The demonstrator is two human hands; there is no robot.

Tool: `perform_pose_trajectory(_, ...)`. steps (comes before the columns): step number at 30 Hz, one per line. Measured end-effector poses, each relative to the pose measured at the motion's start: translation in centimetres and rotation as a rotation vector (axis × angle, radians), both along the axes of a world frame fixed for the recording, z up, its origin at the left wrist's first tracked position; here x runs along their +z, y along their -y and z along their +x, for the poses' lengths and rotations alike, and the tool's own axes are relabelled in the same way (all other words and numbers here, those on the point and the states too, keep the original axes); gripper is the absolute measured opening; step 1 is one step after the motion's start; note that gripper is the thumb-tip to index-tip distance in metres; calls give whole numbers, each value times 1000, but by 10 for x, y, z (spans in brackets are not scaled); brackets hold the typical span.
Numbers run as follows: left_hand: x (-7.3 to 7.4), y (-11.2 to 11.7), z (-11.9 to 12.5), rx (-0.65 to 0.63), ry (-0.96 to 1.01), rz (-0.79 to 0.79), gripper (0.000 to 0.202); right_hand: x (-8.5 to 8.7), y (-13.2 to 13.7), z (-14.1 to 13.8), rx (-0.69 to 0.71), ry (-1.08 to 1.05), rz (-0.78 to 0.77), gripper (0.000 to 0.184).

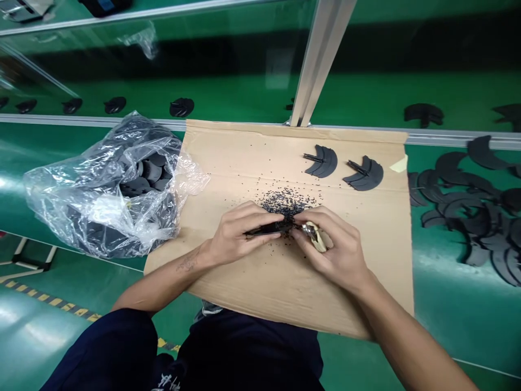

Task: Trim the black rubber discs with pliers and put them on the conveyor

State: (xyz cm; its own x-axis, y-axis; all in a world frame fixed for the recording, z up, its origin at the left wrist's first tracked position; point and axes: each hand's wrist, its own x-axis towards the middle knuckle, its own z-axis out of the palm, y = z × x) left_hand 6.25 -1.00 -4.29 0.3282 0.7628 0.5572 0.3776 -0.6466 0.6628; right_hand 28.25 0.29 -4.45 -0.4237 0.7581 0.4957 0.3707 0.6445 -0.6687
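My left hand (246, 231) is closed round a dark plastic piece (266, 229), seen nearly edge-on. In my right hand (336, 244) is a small hand tool (315, 236) with a shiny metal part and pale yellow sides, and its tip is hidden by the fingers. The fingertips of both hands meet at the right end of the plastic piece. Many tiny black bits (285, 200) lie scattered on the cardboard sheet (252, 293) around and beyond the hands. Two black fan-shaped parts with stems, a left one (323, 162) and a right one (368, 174), rest on the cardboard's far right.
A clear plastic bag (101, 206) of black parts stands at the left, overlapping the cardboard. Many curved black pieces (484, 212) are heaped on the green table at the right. Behind rises a metal post (321, 60) beside a clear panel (228, 70).
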Motion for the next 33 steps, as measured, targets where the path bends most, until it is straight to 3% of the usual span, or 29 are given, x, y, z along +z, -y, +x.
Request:
perform_pose_trajectory(6,-2,-1,-2,-71,-5,-24,24,-5,-4,5,-75,360,200,16)
perform_pose_trajectory(12,-3,-1,-4,-111,-18,-32,26,-5,-2,3,-87,424,258,14)
perform_pose_trajectory(19,-7,-1,-7,-160,-20,-24,28,1,-3,2,-151,508,448,8)
perform_pose_trajectory(24,-7,-1,-6,-177,0,-36,29,-1,0,3,-144,510,386,19)
perform_pose_trajectory(28,-2,0,-4,-130,2,-53,27,-3,-2,3,-180,516,329,18)
perform_pose_trajectory(33,-4,2,-2,-98,-106,-21,24,-2,-3,1,-210,633,314,20)
